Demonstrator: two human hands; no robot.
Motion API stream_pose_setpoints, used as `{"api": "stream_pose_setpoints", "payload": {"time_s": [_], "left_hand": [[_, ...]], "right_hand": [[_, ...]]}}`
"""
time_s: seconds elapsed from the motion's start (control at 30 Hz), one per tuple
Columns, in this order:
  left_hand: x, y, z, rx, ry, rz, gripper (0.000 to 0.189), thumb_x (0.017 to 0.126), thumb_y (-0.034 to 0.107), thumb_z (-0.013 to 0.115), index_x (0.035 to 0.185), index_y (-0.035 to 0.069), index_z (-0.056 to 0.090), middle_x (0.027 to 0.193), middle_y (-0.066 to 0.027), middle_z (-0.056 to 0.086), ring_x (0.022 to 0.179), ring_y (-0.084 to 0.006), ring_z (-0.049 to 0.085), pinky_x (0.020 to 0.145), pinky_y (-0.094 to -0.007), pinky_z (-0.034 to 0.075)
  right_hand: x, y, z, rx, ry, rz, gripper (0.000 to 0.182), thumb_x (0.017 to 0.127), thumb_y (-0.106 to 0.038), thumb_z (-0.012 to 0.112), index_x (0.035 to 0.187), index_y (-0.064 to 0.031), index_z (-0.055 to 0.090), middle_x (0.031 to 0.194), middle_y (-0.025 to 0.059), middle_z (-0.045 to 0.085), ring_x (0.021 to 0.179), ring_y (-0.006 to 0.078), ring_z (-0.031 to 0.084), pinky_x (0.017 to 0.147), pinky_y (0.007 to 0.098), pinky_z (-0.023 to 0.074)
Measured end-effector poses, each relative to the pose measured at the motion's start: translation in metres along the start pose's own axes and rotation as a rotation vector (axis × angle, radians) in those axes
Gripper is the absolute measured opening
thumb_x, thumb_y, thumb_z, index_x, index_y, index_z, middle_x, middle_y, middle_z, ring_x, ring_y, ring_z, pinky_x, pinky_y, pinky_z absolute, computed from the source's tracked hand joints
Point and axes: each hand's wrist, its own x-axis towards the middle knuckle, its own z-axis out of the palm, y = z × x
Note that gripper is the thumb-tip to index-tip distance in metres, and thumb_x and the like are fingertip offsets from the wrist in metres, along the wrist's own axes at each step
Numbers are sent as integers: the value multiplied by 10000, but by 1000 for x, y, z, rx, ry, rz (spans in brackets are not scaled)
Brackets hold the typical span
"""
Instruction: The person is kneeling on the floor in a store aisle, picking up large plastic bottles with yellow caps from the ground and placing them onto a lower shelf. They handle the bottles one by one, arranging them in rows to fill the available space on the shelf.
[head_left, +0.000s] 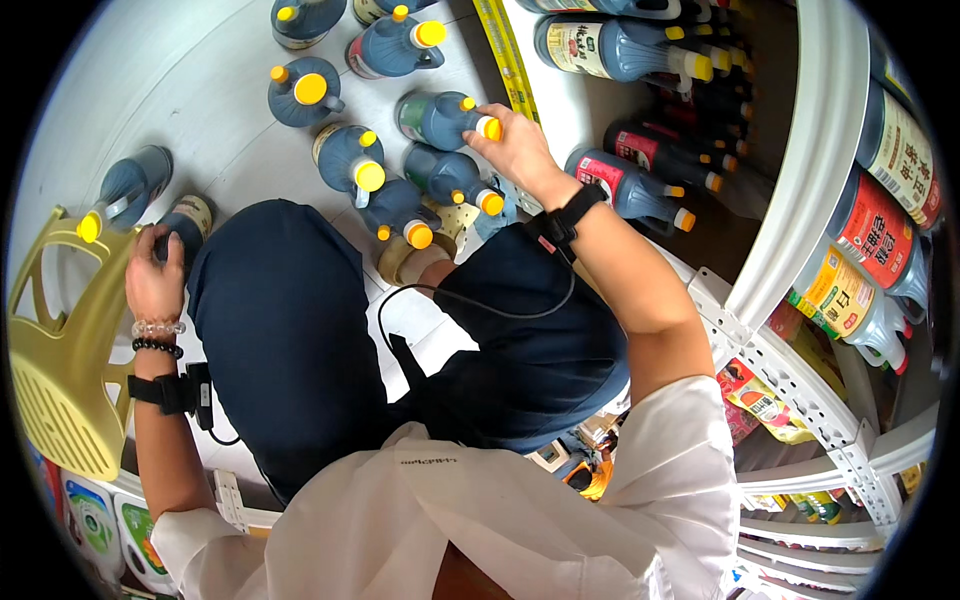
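Observation:
My right hand (517, 150) grips a dark plastic jug (435, 120) by its neck, just behind the yellow cap. This jug has a greenish label and stands among several similar jugs on the floor. Close beside it is another dark jug (439, 169) with an orange-yellow cap. On the left, my left hand (155, 274) has its fingers around the upper part of a dark jug (193, 217) with a pale label. The hand hides that jug's top. Next to it is a jug (135, 184) with a yellow cap.
A yellow-green plastic chair (71, 375) is at my left. To the right, a white metal shelf (780, 150) holds several labelled jugs (600, 49) and bottles. A cable (480, 313) loops across my knees. My sandalled foot (420, 259) is beside the jugs.

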Motion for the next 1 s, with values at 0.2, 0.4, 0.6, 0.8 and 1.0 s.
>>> {"api": "stream_pose_setpoints", "payload": {"time_s": [0.2,0.4,0.6,0.8,1.0], "left_hand": [[0,-2,2,4,17,16,249,813,248,569,977,62,599,968,-140,615,906,-344,575,775,-386,451],[-1,4,-3,47,-4,1,256,816,261,570,970,58,600,969,-133,614,910,-341,574,778,-385,449],[3,-1,2,27,7,35,248,816,253,571,958,52,601,978,-135,607,915,-345,568,778,-387,444],[3,3,0,5,-9,27,236,819,243,569,952,51,602,985,-139,601,919,-349,562,783,-384,442],[3,-5,3,9,12,75,232,820,227,572,946,35,604,993,-138,601,948,-340,561,806,-375,440]], "right_hand": [[-42,-19,-69,175,109,21,426,722,-337,670,1012,-31,608,762,167,633,694,245,626,669,330,494],[-87,-14,-130,448,314,135,278,760,-172,702,941,17,607,751,21,610,669,67,560,617,201,455],[-95,36,-150,359,541,303,267,773,-231,674,888,1,613,747,-7,568,662,60,492,614,200,399],[-64,107,-159,148,724,439,394,754,-336,677,946,-6,584,776,31,567,715,115,514,688,249,406],[-25,152,-162,-218,862,510,496,777,-391,634,1012,39,553,909,153,622,912,316,587,786,363,440]]}}
